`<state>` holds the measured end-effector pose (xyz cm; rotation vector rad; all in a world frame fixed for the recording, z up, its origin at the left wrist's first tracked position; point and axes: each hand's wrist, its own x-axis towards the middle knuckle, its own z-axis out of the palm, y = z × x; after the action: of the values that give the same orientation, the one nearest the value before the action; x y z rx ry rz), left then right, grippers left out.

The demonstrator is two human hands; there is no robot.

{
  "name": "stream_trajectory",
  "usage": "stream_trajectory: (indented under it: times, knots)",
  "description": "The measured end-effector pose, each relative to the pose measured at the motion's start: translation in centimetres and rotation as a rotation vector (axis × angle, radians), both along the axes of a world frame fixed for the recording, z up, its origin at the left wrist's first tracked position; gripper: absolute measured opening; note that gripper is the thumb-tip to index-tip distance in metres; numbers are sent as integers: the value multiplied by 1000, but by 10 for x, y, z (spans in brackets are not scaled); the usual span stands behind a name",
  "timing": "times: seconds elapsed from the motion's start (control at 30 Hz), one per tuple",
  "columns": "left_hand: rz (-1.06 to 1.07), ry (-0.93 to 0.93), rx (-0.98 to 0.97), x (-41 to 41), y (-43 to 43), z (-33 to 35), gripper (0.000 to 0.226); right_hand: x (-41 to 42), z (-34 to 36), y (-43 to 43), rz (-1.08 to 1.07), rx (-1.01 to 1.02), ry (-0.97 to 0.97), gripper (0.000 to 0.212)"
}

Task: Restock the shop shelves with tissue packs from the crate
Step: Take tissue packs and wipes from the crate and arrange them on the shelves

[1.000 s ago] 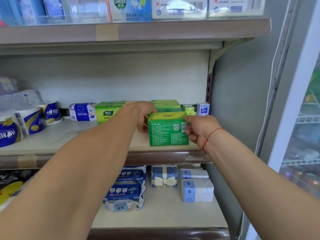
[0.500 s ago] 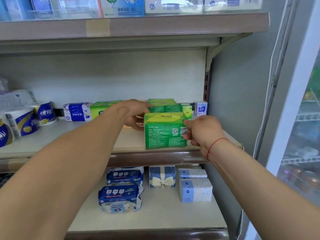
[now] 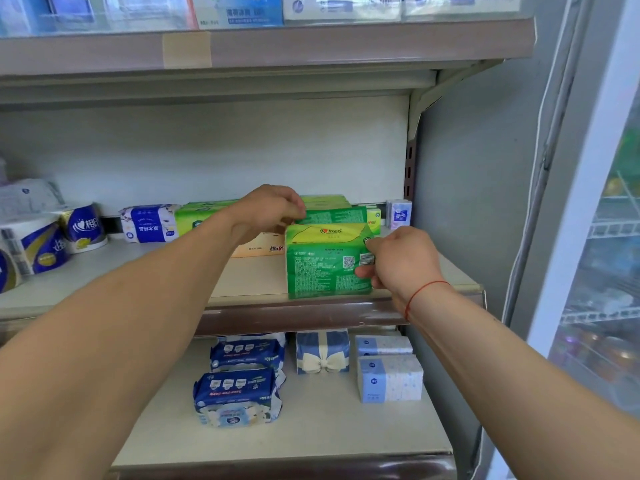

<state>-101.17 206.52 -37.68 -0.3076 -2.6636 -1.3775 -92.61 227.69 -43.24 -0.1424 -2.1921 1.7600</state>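
Observation:
A green tissue pack [image 3: 325,268] stands upright at the front edge of the middle shelf [image 3: 249,278]. My right hand [image 3: 401,261] pinches its right end. My left hand [image 3: 268,211] reaches further back, fingers curled on the left end of a second green pack [image 3: 334,214] behind the first. More green packs [image 3: 197,218] lie along the back of the shelf. An orange pack [image 3: 258,245] lies flat under my left wrist. The crate is out of view.
Toilet rolls [image 3: 52,237] and a blue-white pack [image 3: 149,223] sit at the shelf's left. The lower shelf [image 3: 311,427] holds blue wipes packs [image 3: 237,396], a bow-printed pack [image 3: 322,351] and pale blue packs [image 3: 389,377]. A glass-door fridge [image 3: 595,237] stands at right.
My left hand has left the front pack and moved back and up to the green pack behind it. My right hand keeps its hold on the front pack, which stays at the shelf edge.

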Motion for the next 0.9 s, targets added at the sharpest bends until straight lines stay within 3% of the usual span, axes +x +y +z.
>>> stream_trajectory:
  times: [0.13, 0.23, 0.37, 0.47, 0.67, 0.9]
  knots:
    - [33, -44, -135, 2, 9, 3, 19, 1, 3, -2, 0, -6, -5, 21]
    - [90, -118, -88, -2, 13, 5, 13, 0, -3, -3, -8, 55, 31, 6]
    - [124, -110, -65, -10, 12, 5, 10, 5, -12, 4, 53, 431, 234, 42]
    - [163, -68, -67, -14, 10, 1, 7, 6, -17, 4, 103, 652, 258, 70]
    - [232, -7, -77, -30, 7, -3, 8, -7, -14, -3, -37, 780, 269, 66]
    - [213, -129, 225, -32, 3, -7, 29, -23, -7, -5, 35, 773, 262, 73]
